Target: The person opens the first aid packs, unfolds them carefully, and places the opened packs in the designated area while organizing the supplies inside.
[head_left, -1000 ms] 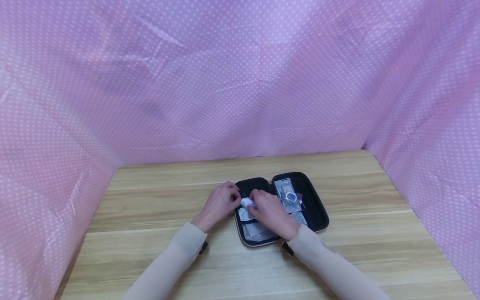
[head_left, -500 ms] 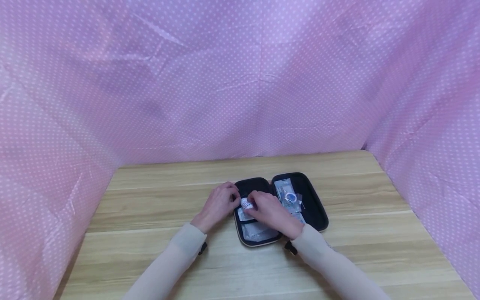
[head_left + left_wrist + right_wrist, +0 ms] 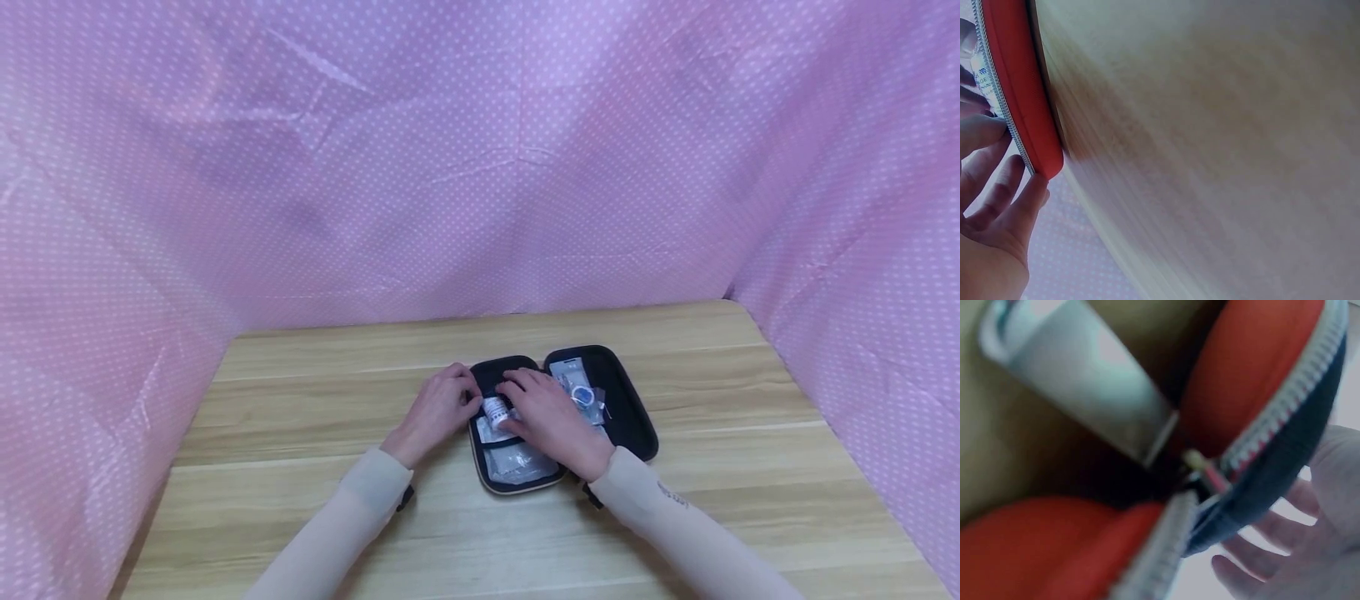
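A black-lined zip case (image 3: 633,425) lies unfolded on the table, its outer shell red in both wrist views. In its left half sits a small white bandage roll (image 3: 495,410) with printed wrapping. My left hand (image 3: 441,410) holds the left rim of the case, fingertips along the zipper (image 3: 1013,134) in the left wrist view. Over the left half, my right hand (image 3: 553,421) has its fingers loosely extended, the thumb close beside the roll. In the right wrist view its fingers are spread beyond the case edge (image 3: 1260,434).
Clear plastic packets (image 3: 517,464) fill the lower left half behind a black strap. Further packets (image 3: 570,371) and a blue-white round item (image 3: 582,396) lie in the right half. A blurred silver flat piece (image 3: 1091,381) hangs between the case halves. Pink dotted cloth (image 3: 480,167) surrounds the wooden table (image 3: 322,375).
My right hand has loosened from the bandage roll, its fingers straightening and moving slightly away to the right. The roll has turned more upright in the left half. My left hand stays put.
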The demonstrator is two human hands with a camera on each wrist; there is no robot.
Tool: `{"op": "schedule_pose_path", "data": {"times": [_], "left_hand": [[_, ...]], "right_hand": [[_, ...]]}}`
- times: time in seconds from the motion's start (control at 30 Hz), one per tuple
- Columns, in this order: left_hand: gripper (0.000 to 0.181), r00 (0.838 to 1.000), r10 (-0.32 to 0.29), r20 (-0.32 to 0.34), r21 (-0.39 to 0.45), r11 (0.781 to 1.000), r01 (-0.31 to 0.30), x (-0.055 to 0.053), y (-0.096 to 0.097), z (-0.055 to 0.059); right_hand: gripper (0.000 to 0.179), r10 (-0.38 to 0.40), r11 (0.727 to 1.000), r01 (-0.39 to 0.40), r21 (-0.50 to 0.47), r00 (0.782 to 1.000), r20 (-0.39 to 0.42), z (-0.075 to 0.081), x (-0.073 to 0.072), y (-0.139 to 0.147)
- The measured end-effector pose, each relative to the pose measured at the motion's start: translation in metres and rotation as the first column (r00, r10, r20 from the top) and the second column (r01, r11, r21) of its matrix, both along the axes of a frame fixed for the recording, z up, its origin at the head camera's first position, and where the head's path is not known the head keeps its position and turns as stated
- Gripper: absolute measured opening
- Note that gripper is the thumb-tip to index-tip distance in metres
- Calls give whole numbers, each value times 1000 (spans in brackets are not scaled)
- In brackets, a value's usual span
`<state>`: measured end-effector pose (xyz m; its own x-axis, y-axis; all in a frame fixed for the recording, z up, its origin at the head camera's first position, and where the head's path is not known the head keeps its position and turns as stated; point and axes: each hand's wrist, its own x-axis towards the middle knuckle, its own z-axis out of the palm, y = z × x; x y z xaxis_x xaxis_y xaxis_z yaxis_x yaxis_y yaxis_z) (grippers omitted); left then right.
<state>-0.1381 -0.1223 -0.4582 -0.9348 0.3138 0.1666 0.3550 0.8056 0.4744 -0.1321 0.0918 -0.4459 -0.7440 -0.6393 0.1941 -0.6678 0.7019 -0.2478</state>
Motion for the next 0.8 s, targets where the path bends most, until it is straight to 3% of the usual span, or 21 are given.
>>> {"op": "schedule_pose_path", "data": {"times": [0.1,0.3,0.57,0.8], "left_hand": [[5,1000,-5,7,0,1000,5,1,0,1],[6,1000,-8,26,0,1000,8,1,0,2],[6,1000,-25,-13,6,1000,25,3,2,1],[4,999,-18,-37,20,1000,19,4,4,-2]], "right_hand": [[51,-23,1000,24,-5,999,31,1,-2,-2],[40,-50,999,51,1,995,80,1,-5,-3],[32,-49,998,48,30,998,28,2,-8,-8],[32,-33,997,21,76,985,171,13,-13,-5]]}}
